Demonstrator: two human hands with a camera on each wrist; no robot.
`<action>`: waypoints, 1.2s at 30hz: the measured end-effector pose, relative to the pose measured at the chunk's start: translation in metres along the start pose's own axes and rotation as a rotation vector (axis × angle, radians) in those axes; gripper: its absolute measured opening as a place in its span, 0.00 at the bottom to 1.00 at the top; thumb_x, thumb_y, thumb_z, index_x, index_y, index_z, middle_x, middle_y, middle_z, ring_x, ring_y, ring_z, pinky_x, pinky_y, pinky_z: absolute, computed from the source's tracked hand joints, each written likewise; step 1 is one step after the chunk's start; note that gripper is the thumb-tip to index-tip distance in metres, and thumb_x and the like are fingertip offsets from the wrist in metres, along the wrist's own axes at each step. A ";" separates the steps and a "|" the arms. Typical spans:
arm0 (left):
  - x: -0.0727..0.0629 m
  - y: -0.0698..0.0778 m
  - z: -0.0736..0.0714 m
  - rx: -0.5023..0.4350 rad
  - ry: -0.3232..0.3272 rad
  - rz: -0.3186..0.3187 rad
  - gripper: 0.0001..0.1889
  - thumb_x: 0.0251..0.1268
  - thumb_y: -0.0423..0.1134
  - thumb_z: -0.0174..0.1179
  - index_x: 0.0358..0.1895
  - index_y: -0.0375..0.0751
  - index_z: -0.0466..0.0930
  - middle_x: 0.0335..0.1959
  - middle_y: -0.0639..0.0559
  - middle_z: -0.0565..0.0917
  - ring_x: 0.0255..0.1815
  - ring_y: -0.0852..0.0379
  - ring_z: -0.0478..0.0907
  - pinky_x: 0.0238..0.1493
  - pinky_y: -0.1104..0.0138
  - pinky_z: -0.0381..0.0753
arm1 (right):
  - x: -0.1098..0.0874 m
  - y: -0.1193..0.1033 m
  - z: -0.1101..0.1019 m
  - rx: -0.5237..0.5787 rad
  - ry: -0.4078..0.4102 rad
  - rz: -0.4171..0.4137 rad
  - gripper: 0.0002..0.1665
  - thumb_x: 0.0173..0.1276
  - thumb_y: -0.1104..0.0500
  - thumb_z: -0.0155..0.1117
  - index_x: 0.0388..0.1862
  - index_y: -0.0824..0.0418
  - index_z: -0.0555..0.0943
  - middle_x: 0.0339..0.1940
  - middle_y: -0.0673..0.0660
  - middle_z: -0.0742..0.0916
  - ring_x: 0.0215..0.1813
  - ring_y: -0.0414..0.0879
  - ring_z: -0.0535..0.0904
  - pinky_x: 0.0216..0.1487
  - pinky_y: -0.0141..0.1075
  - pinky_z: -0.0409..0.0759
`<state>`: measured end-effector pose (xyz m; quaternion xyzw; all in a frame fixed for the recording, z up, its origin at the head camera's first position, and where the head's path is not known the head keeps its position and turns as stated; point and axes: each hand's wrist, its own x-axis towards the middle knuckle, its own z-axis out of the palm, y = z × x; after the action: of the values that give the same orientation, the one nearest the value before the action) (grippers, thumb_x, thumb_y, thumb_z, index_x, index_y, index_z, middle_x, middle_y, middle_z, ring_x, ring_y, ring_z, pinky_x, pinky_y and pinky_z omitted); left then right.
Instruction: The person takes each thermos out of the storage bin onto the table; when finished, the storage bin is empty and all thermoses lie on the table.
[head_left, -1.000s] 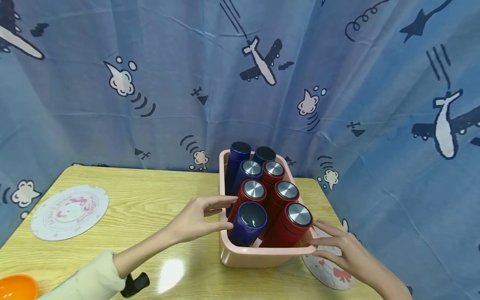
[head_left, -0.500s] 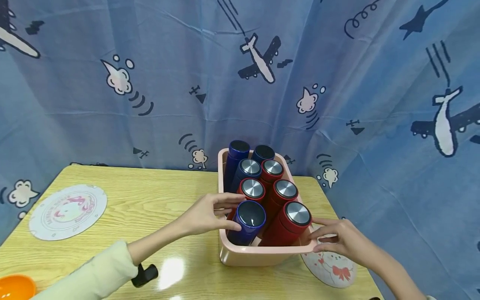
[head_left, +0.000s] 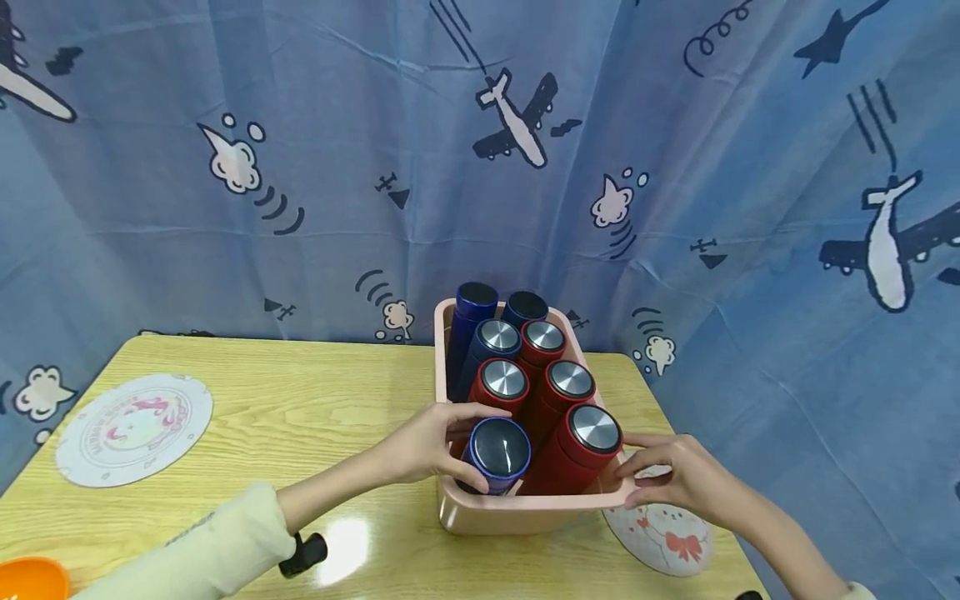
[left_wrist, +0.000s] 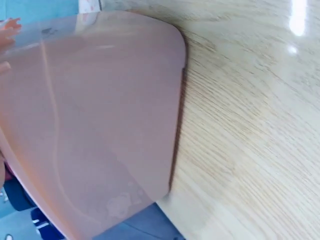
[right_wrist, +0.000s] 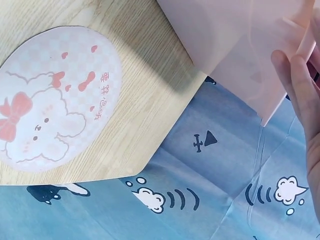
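A pink bin (head_left: 525, 502) stands on the table, packed with upright thermos flasks in blue and red. My left hand (head_left: 427, 442) grips the front-left blue thermos (head_left: 500, 447), thumb on its near side and fingers behind the dark glossy cap. At the bin's right front, my right hand (head_left: 675, 475) holds the rim between thumb and fingers. Beside the blue thermos is a red thermos (head_left: 592, 429) with a silver lid, and behind it another red thermos (head_left: 504, 379). In the left wrist view the bin's outer wall (left_wrist: 110, 110) fills much of the picture.
A round white mat (head_left: 135, 429) lies at the table's left, and a bear-print mat (right_wrist: 60, 100) is right of the bin. An orange bowl (head_left: 33, 579) shows at the lower left corner. Behind the table (head_left: 322, 375) hangs a blue curtain (head_left: 337, 167).
My left hand has moved right from the bin's left edge and taken hold of the blue thermos, whose cap has shifted slightly toward me. My right hand stays at the bin's rim.
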<state>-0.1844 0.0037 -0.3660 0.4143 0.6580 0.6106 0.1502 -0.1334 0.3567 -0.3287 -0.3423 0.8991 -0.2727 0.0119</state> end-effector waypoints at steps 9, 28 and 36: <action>0.005 -0.007 0.000 -0.052 0.029 -0.048 0.35 0.36 0.23 0.76 0.57 0.32 0.77 0.52 0.41 0.83 0.51 0.57 0.81 0.53 0.64 0.80 | -0.003 0.000 0.001 0.033 0.001 0.033 0.12 0.50 0.55 0.77 0.35 0.54 0.88 0.50 0.75 0.81 0.56 0.29 0.73 0.31 0.30 0.84; 0.007 0.001 0.000 -0.056 0.086 -0.074 0.34 0.39 0.22 0.73 0.58 0.26 0.75 0.52 0.35 0.81 0.52 0.49 0.81 0.51 0.65 0.80 | -0.002 0.001 0.003 -0.011 0.017 0.036 0.13 0.50 0.52 0.76 0.35 0.52 0.89 0.48 0.68 0.85 0.60 0.29 0.70 0.34 0.27 0.83; 0.011 0.018 -0.007 -0.027 0.103 -0.038 0.34 0.41 0.21 0.72 0.59 0.24 0.73 0.52 0.33 0.81 0.52 0.47 0.81 0.49 0.65 0.81 | -0.001 0.001 0.003 -0.029 0.025 0.031 0.14 0.49 0.51 0.77 0.35 0.53 0.89 0.47 0.68 0.85 0.59 0.32 0.73 0.36 0.26 0.82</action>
<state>-0.1896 0.0051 -0.3447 0.3678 0.6642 0.6369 0.1335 -0.1326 0.3561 -0.3317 -0.3251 0.9082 -0.2636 -0.0001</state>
